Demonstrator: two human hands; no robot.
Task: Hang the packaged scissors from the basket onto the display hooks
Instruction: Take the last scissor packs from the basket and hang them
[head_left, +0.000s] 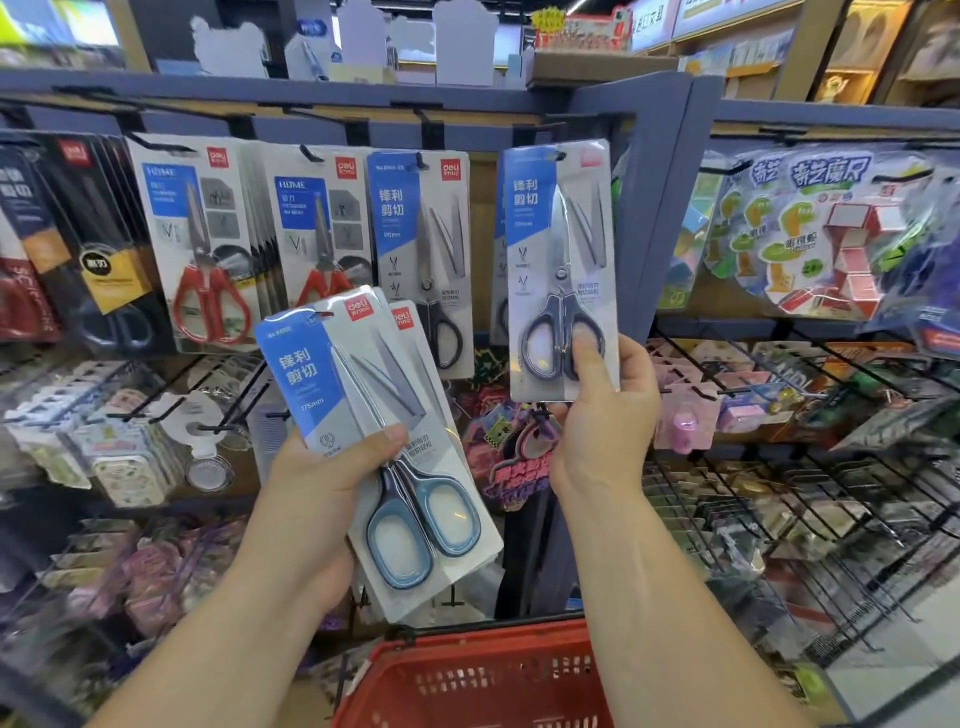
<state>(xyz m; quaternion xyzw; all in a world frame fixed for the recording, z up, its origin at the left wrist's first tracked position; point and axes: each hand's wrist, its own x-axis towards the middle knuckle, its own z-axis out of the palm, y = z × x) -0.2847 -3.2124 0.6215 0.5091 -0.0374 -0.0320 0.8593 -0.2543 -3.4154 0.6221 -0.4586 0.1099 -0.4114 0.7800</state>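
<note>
At the far left of the blue metal display rack (660, 208), black-and-yellow carded scissors packs (104, 270) are being carried on black hooks. Beside them, white cards with red-handled scissors (208, 260) are being hung in two rows. Further right, a blue-and-grey card with black-handled scissors (421, 234) is being borne by its own hook.

Nearer, in front of these rows, a small stack of blue-and-grey packs topped by blue-handled scissors (322, 374) is being gripped by the left hand (322, 483). The thumb is being pressed across the front and the fingers are being curled behind. The stack is being held tilted, its top leaning left.

To the right, a single blue-and-grey pack of dark grey-handled scissors (563, 249) is being pinched at its lower end by the right hand (602, 426), thumb over a handle loop, fingers behind. It is being held upright with its hang hole at a black display hook (558, 156); whether the hook is through the hole cannot be told.

Near, between the forearms, a red plastic mesh basket (467, 675) is being shown only by its rim and wall, so its contents cannot be made out.

At the far right, bagged colourful puzzle toys (831, 234) are being hung above black wire racks (831, 493), in which small packets are being kept.
</note>
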